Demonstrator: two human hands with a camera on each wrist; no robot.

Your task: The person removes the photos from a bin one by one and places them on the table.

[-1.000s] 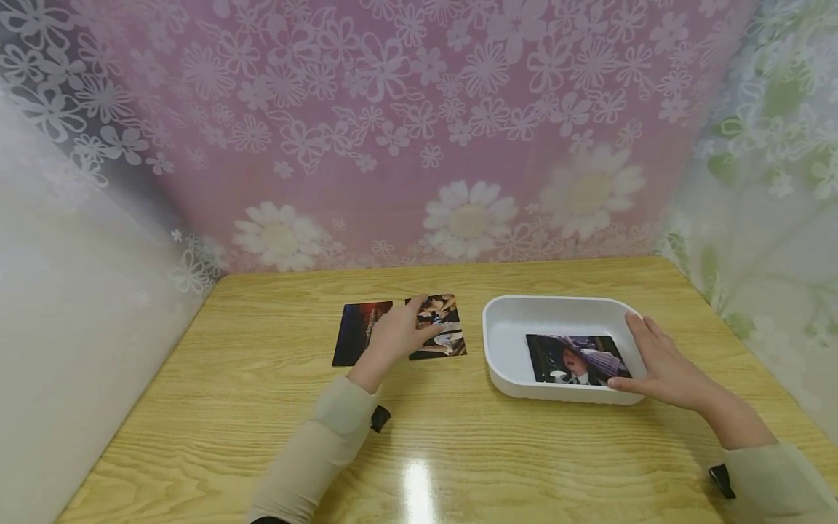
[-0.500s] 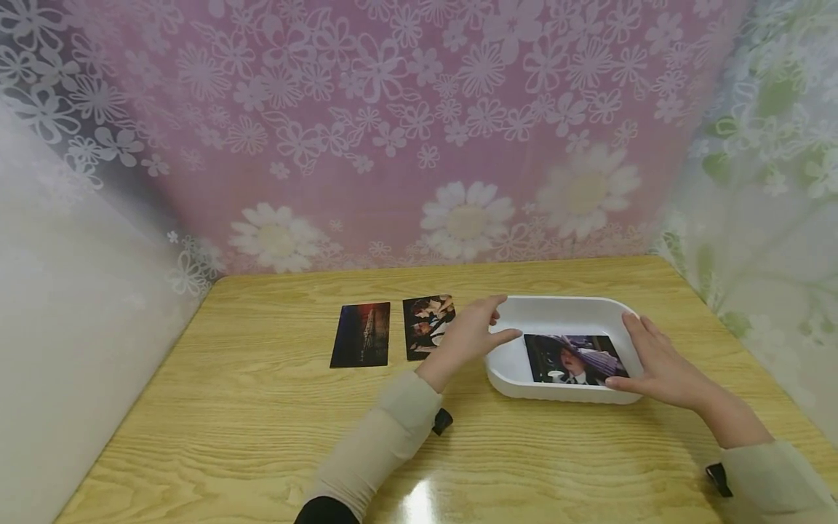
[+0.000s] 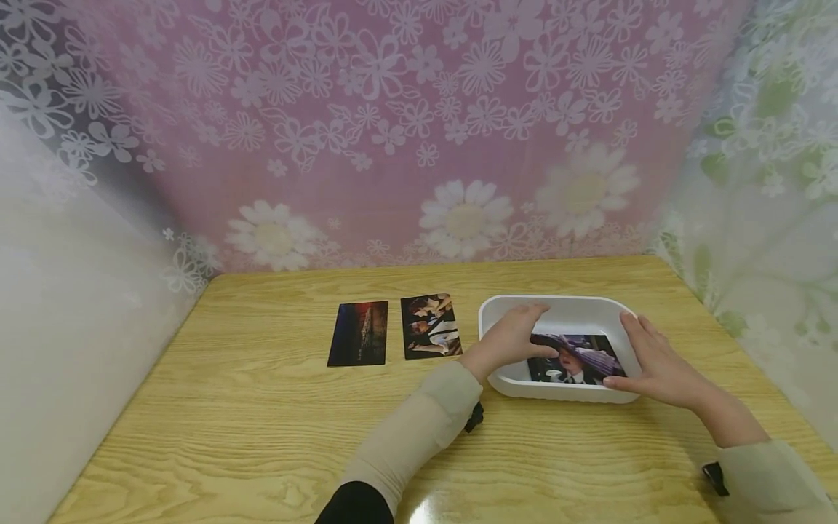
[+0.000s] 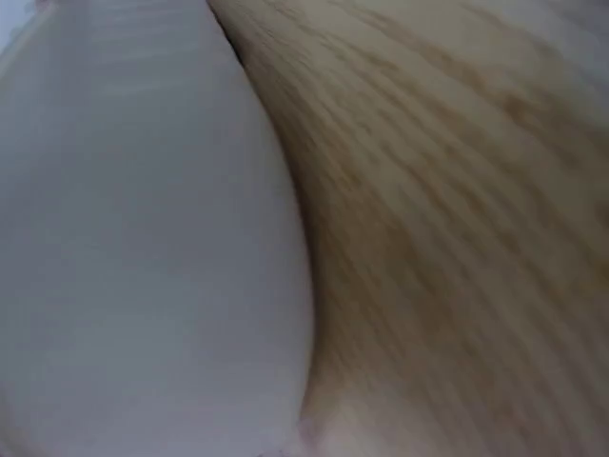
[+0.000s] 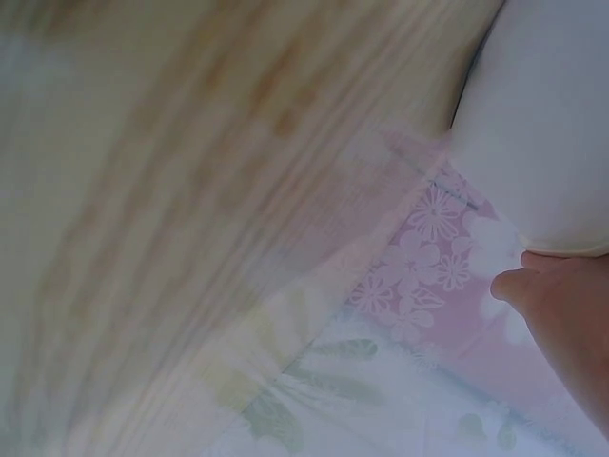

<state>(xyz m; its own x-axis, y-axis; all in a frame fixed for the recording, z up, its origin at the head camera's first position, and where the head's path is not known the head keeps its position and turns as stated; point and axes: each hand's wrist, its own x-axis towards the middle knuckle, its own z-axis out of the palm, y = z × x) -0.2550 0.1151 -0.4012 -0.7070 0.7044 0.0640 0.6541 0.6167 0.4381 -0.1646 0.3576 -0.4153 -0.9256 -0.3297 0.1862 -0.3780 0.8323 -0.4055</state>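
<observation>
— Left hand (image 3: 507, 338) has moved right since the earlier frame and is now over the left part of the white tray (image 3: 563, 394). Report item positions from left to right.

— Item one: the dark blue-and-red photo print (image 3: 358, 335) lies flat on the wood-grain table (image 3: 262, 407). Item two: the photo print of figures (image 3: 432, 327) lies just beside it, with a narrow strip of table between the two.

— Specify the condition of the left hand.

— Its fingers are relaxed and extended, with the thumb spread apart; it grips nothing visible. The hand reaches across the left side of the tray. Its thumb tip overlaps the left portion of the purple-hat photo print (image 3: 579, 362) in the head view; contact cannot be determined.

— Where is the purple-hat photo print located?

— Inside the tray, toward the front and right.

— Specify the condition of the right hand (image 3: 661, 371).

— It grips the tray at the front right corner: thumb at the front rim, fingers at the right rim.
</observation>
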